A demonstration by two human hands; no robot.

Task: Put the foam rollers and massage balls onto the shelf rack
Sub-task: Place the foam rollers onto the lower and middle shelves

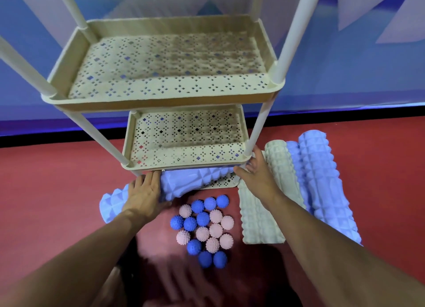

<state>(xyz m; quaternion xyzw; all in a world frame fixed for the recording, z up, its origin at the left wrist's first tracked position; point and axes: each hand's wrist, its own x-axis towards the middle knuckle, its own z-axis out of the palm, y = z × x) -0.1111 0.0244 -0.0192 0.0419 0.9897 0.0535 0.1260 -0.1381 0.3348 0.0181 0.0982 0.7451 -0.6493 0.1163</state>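
A beige three-tier shelf rack [161, 97] stands on the red floor, its top and middle trays bare. A light blue foam roller [195, 180] lies slanted on the bottom tray [225, 182], with its left end sticking out past the rack. My left hand [143, 191] grips this roller near the left end, fingers over it and thumb on the near side. My right hand [257, 171] is spread open at the roller's right end beside the rack's front right post. Several blue and pink spiky massage balls [203, 228] sit clustered on the floor in front.
To the right of the rack lie two cream foam rollers [259, 217] and two light blue ones [322, 180], side by side on the floor. A blue patterned wall runs behind the rack. My forearms cross the lower part of the view.
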